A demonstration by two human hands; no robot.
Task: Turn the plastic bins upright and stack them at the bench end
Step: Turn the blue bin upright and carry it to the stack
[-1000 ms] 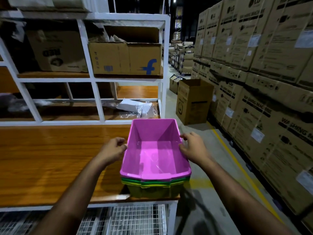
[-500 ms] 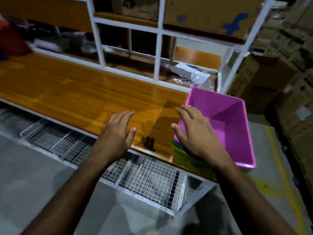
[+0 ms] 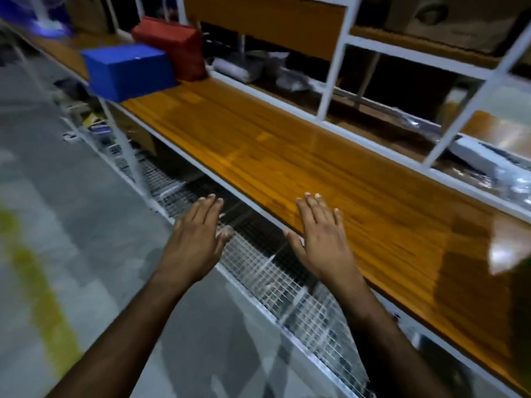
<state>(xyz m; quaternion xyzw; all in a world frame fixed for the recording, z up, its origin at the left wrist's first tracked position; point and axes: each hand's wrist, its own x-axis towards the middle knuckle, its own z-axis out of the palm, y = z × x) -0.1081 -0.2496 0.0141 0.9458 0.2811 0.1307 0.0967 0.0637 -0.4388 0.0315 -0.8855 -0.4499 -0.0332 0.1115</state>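
A blue plastic bin point(image 3: 129, 70) lies upside down on the wooden bench point(image 3: 316, 156) at the far left. Behind it a red bin point(image 3: 175, 44) also lies upside down. My left hand point(image 3: 198, 242) hovers with straight fingers over the wire shelf below the bench's front edge and holds nothing. My right hand point(image 3: 321, 239) is spread flat above the bench's front edge, also holding nothing. Both hands are well short of the two bins. The pink stack is out of view, apart from a blurred patch at the right edge.
A white metal frame point(image 3: 333, 67) rises behind the bench, with plastic-wrapped items point(image 3: 488, 162) on its rear shelf. A wire-mesh shelf point(image 3: 273, 268) runs under the bench. Grey floor with a yellow line point(image 3: 34, 282) lies to the left.
The view has swung left, away from the pink bin stack. Both hands left the stack and now reach along the bench toward the blue and red bins.
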